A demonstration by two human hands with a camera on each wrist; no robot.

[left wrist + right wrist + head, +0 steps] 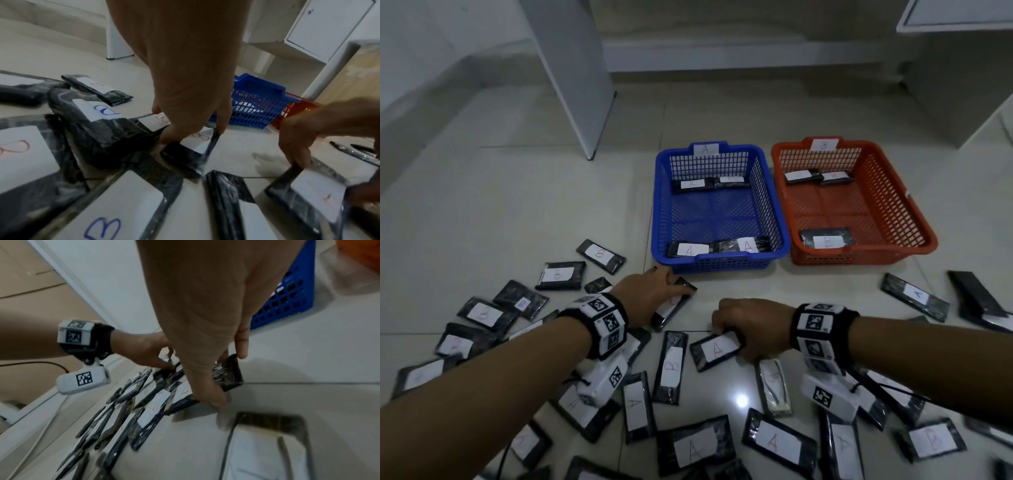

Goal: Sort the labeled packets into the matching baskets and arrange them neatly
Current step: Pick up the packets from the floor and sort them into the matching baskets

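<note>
Black packets with white A or B labels lie scattered on the tiled floor. My left hand grips a B packet by its long edges, just in front of the blue basket labeled A. Thumb and fingers of my right hand pinch an A packet by its two ends, low over the floor. The orange basket labeled B stands to the right of the blue one. Several A packets lie in the blue basket, and three packets lie in the orange one.
More packets crowd the floor under and around both arms, with a few at the right. A white panel stands behind the blue basket on the left. White cabinets rise at the back right.
</note>
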